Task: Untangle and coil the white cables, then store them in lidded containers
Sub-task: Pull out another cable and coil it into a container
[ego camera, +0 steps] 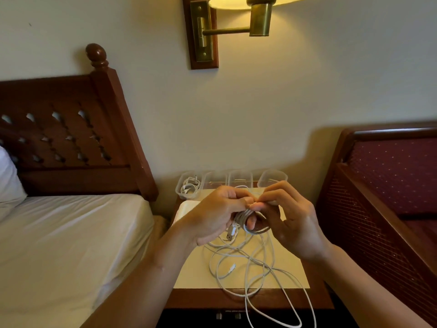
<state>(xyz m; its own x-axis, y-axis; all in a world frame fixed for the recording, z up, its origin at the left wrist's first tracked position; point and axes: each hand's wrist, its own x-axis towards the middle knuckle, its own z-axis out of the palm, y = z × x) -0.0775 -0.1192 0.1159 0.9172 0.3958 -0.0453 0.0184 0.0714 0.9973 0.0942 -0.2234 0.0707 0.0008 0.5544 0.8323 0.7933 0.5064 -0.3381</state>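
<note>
Above the nightstand (279,297), my left hand (212,216) grips a small coil of white cable (246,221), with a USB plug (231,233) hanging below the fingers. My right hand (288,218) pinches the same cable at the top of the coil, thumb and forefinger meeting my left thumb. Loose white cable (250,268) trails from the coil in tangled loops across the tabletop and over its front edge. Several clear plastic containers stand in a row at the back; the leftmost container (188,185) holds a coiled white cable, and the rightmost container (272,177) looks empty.
A bed with a white sheet (71,237) and a wooden headboard (71,138) lies to the left. A wooden chair with red upholstery (390,176) stands on the right. A brass wall lamp (236,20) hangs above. A white lid (186,209) lies under my left hand.
</note>
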